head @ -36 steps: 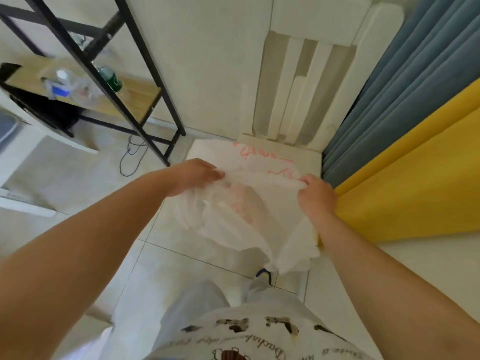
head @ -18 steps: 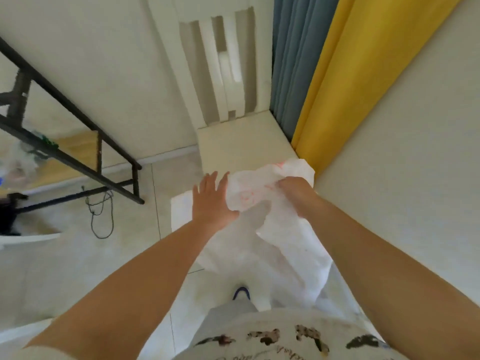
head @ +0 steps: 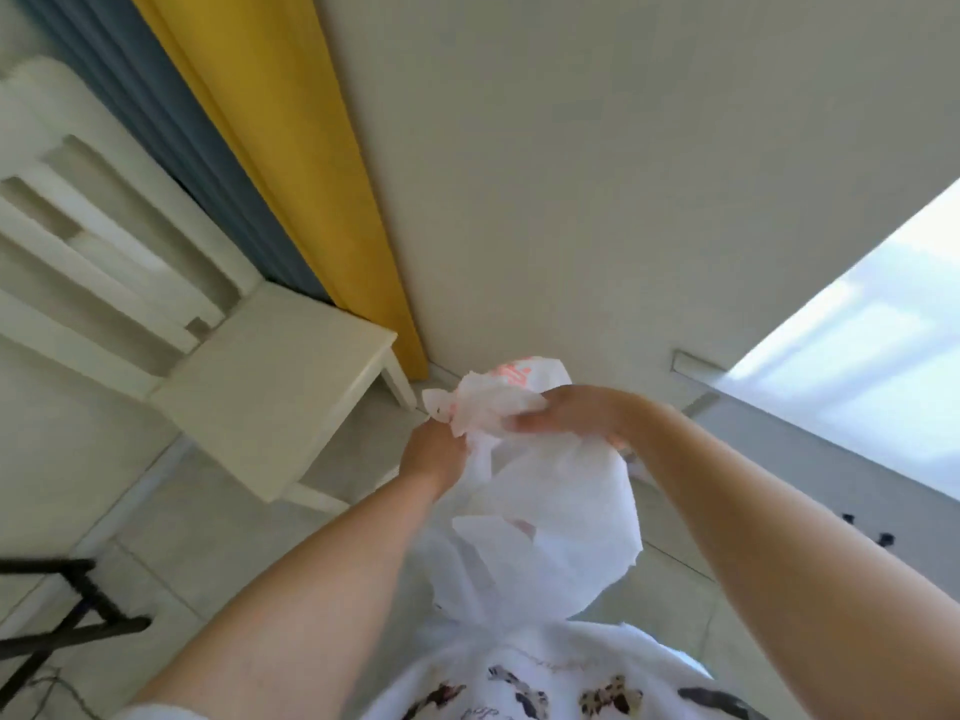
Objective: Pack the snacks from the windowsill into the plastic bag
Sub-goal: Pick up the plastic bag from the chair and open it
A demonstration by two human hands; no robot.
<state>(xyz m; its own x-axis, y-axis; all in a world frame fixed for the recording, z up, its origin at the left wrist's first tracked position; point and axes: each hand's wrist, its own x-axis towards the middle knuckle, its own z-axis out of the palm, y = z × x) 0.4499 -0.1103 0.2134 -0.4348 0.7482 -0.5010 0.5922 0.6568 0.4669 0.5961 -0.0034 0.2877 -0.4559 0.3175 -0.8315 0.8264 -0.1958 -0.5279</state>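
A thin white plastic bag [head: 561, 517] with red print near its top hangs in front of my body. My left hand [head: 434, 454] grips the bag's crumpled upper edge on the left side. My right hand [head: 576, 415] lies closed over the top of the bag, fingers pointing left. The bag's lower part billows down toward my shirt. A pale windowsill [head: 852, 459] runs along the right under a bright window. No snacks are in view.
A cream wooden chair [head: 265, 387] stands to my left, close to the bag. Behind it hang a yellow curtain [head: 291, 148] and a blue curtain [head: 156, 116]. A black metal rack leg [head: 67, 610] crosses the lower left. Pale floor tiles lie below.
My view has swung to the right: the chair now sits at the left and the window has come into sight. Both hands have bunched the bag's top together and lifted it.
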